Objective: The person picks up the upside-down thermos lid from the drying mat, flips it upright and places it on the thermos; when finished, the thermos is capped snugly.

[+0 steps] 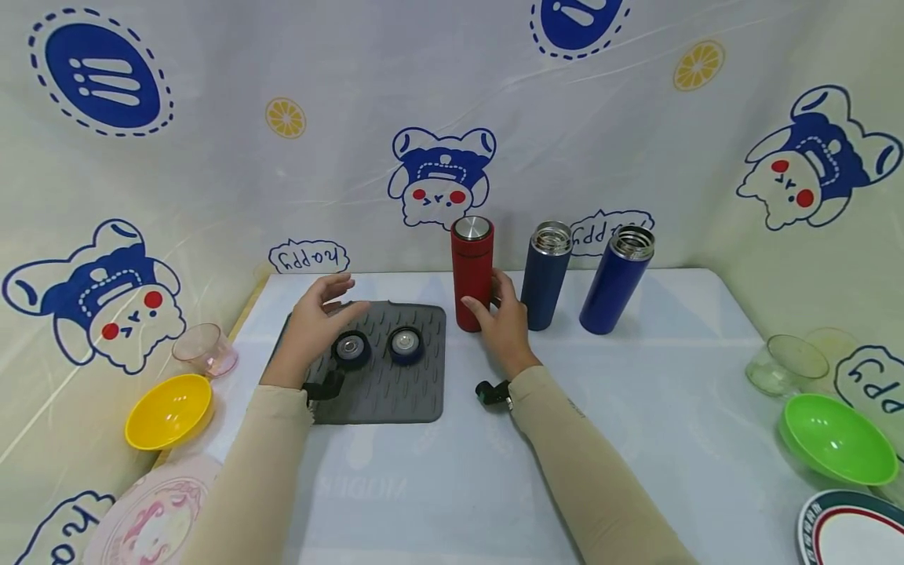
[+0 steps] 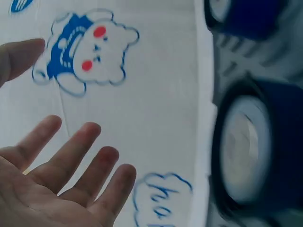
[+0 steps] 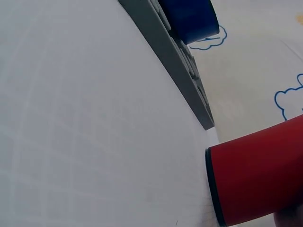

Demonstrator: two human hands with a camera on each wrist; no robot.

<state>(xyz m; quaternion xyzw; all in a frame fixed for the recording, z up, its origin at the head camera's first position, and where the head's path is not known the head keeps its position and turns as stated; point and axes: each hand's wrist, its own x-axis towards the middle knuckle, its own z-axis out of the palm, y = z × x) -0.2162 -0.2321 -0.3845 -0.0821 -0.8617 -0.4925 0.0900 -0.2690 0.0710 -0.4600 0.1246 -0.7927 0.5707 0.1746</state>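
Note:
A red thermos (image 1: 471,271) with a silver-topped lid stands upright near the back of the table. My right hand (image 1: 505,328) grips its lower body, thumb in front and fingers round the right side. In the right wrist view the red thermos (image 3: 260,170) shows its dark base rim. Over the left part of a grey ribbed mat (image 1: 417,404), my left hand (image 1: 311,326) is held with its fingers spread, holding nothing. Two dark blue bottle lids lie on the mat, a left lid (image 1: 351,350) beside that hand and a right lid (image 1: 406,346).
Right of the red thermos are a lidless dark blue bottle (image 1: 547,282) and a lidless brighter blue bottle (image 1: 613,290). A pink glass (image 1: 205,349), yellow bowl (image 1: 169,412) and pink plate (image 1: 151,510) line the left. Opposite are a greenish glass (image 1: 784,365), green bowl (image 1: 836,439) and white plate (image 1: 865,537).

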